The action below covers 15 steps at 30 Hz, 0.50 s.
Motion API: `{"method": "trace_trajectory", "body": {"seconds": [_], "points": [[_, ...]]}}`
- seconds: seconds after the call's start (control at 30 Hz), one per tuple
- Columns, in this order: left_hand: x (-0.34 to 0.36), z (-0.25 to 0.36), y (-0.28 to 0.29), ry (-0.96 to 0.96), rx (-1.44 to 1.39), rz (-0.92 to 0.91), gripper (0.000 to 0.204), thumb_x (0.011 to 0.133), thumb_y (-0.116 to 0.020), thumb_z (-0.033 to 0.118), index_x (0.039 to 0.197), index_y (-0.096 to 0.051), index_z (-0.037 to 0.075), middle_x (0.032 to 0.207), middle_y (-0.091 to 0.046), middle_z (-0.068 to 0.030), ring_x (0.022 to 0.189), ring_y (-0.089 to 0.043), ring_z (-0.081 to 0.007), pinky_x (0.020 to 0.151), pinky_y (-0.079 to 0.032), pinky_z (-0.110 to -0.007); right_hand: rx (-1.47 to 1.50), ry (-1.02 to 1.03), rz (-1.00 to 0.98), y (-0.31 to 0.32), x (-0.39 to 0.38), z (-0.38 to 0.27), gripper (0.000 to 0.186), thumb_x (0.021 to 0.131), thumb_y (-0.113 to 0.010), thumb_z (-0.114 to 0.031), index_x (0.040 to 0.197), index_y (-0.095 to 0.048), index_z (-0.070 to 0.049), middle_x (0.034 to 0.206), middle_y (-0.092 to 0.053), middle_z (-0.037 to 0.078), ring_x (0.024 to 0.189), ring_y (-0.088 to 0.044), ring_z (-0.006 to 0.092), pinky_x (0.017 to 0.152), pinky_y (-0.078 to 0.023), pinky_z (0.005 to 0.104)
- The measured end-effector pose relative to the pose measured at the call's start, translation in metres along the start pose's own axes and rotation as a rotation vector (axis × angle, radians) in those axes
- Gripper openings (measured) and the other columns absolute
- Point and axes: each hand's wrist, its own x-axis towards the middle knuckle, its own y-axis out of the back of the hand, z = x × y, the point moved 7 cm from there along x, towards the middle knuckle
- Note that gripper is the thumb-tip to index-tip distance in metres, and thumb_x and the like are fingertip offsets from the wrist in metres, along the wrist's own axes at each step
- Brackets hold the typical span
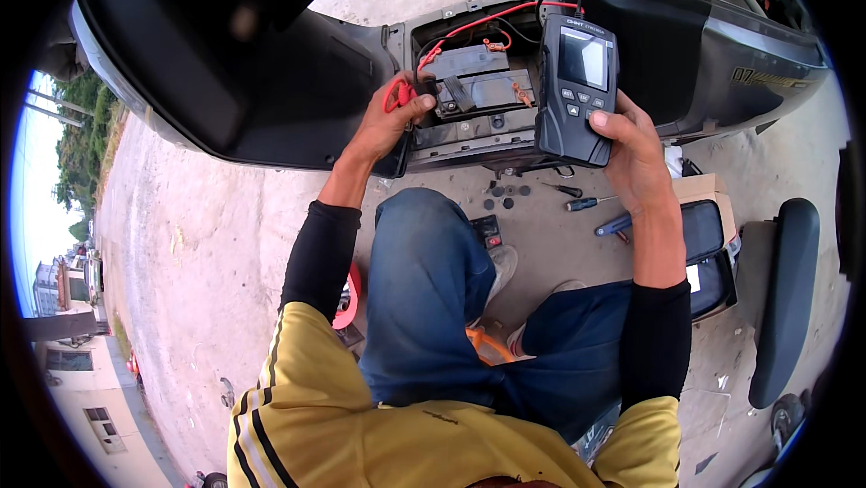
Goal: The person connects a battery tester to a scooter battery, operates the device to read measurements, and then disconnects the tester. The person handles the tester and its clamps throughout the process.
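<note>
Presently, I logged: left hand (388, 123), pinching a red-handled clamp (402, 94) beside the oblong grey batteries (502, 89); right hand (639, 150), gripping a boxy black tester (572, 142), plastic-shelled, over the right end of the grey-lipped compartment (469, 146). The compartment was already open, a slim red cable (494, 15) already strung across; the clamp's seating I could not confirm, so I counted it outstanding.

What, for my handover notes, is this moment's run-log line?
left hand: holds red clamp | right hand: holds tester | batteries: in open bay
</note>
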Motion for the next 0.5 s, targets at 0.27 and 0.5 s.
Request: {"method": "trace_trajectory", "body": {"seconds": [0.27, 0.5], "points": [[0.003, -0.017, 0.0, -0.077, 0.225, 0.078, 0.042, 0.096, -0.078, 0.022, 0.129, -0.061, 0.003, 0.113, -0.072, -0.0021, 0.082, -0.056, -0.0058, 0.074, -0.047, -0.023, -0.004, 0.009, 0.015, 0.002, 0.001, -0.001, 0.07, 0.085, -0.076, -0.025, 0.14, -0.052, 0.011, 0.12, -0.07, 0.017, 0.108, -0.072, 0.0188, 0.1, -0.057, 0.0326], [0.001, -0.027, -0.006, -0.165, 0.311, 0.153, 0.04, 0.097, -0.076, 0.019, 0.129, -0.06, 0.002, 0.111, -0.072, -0.0054, 0.094, -0.064, -0.0113, 0.086, -0.052, -0.028, 0.005, 0.022, 0.022, 0.005, 0.004, 0.001, 0.074, 0.082, -0.081, -0.028, 0.138, -0.053, 0.011, 0.118, -0.069, 0.016, 0.112, -0.068, 0.0193, 0.106, -0.051, 0.0318]]}}
